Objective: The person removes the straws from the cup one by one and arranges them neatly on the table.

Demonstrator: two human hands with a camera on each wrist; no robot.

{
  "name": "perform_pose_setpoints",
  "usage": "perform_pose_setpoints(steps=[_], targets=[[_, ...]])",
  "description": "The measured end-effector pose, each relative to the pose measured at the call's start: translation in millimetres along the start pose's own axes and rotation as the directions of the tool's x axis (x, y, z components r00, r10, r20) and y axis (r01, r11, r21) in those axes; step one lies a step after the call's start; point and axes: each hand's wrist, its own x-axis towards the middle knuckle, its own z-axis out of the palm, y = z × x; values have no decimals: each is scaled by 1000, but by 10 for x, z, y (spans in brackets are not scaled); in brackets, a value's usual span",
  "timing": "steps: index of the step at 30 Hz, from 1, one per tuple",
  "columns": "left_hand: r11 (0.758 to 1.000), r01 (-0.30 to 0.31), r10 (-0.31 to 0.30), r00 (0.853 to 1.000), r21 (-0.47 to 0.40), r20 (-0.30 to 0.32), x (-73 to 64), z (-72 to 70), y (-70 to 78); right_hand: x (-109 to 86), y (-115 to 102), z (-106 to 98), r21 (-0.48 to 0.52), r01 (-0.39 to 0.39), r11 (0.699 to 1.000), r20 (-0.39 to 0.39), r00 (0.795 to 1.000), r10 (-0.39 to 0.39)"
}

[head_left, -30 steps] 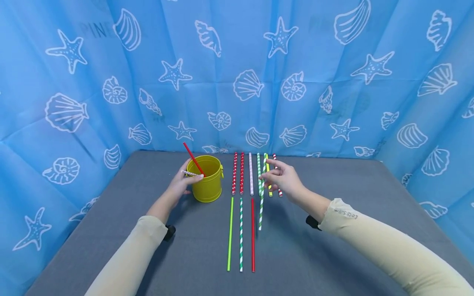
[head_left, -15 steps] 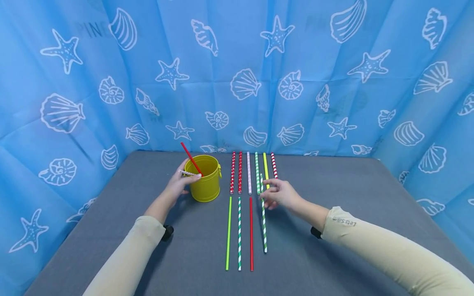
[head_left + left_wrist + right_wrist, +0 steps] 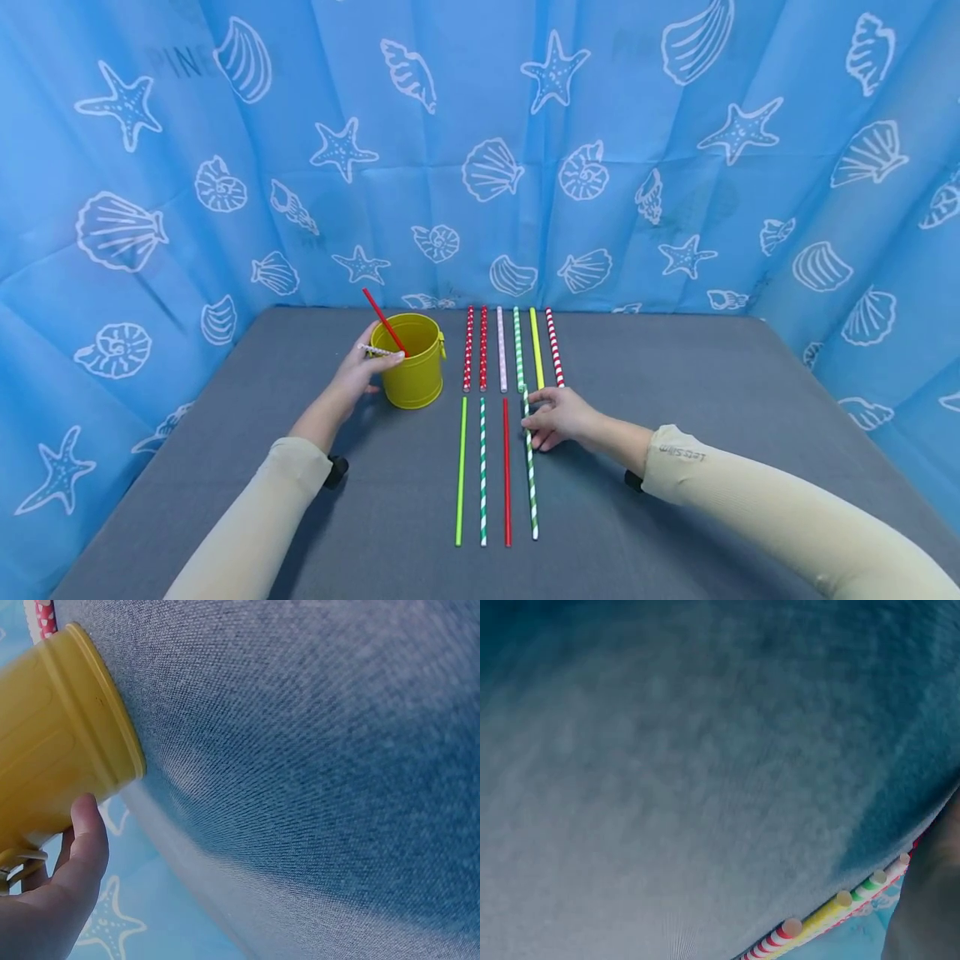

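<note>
My left hand [image 3: 349, 377] grips a yellow bucket [image 3: 414, 382] from its left side, thumb over the rim. In the left wrist view its fingers [image 3: 88, 838] lie against the bucket wall [image 3: 60, 727]. A red straw [image 3: 381, 315] and a pale patterned straw [image 3: 378, 350] lean out of the bucket. My right hand [image 3: 562, 418] pinches a green-and-white striped straw [image 3: 532, 492] near its far end, low over the table, right of a plain red straw [image 3: 507, 475]. Left of that lie another green-striped straw [image 3: 483, 475] and a lime green straw [image 3: 461, 475].
Behind is a back row: two red dotted straws [image 3: 468, 350], a pale pink straw [image 3: 502, 350], a light green striped straw [image 3: 517, 350], a yellow straw [image 3: 536, 350] and a red-and-white striped straw [image 3: 554, 346]. A blue curtain [image 3: 450, 200] borders the grey table [image 3: 675, 367].
My right hand has brought the green-and-white striped straw down from over the back row toward the front row, lining it up beside the red straw. The left hand and bucket stay put.
</note>
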Motion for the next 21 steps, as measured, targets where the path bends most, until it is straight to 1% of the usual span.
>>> perform_pose_setpoints(steps=[2,5,7,12,15,16,18,19,21], targets=[[1000,-4,4,1000,1,6,-1,-9,-1,21,10,22,-14,-24,1000,-2,1000,24],[1000,-7,7,1000,-3,18,-5,-22,-4,45,15,62,-46,-64,997,-30,998,62],[1000,-9,9,1000,-5,23,-11,-28,-5,58,16,81,-65,-78,995,-51,996,74],[1000,-9,9,1000,-9,26,-14,-40,10,66,1,104,-83,-54,995,-74,996,48],[1000,-4,5,1000,-10,24,-10,-40,13,51,1,102,-97,-30,995,-65,998,24],[1000,-2,2,1000,-8,23,-9,-37,11,44,5,93,-119,-21,993,-62,998,14],[1000,-4,4,1000,-2,20,-16,-27,11,36,19,57,-197,10,980,-42,999,-19],[1000,-4,4,1000,0,18,-19,-24,11,32,27,34,-247,35,968,-23,999,-41],[1000,-5,6,1000,-1,17,-23,-22,8,33,41,-17,-354,79,932,18,997,-78]])
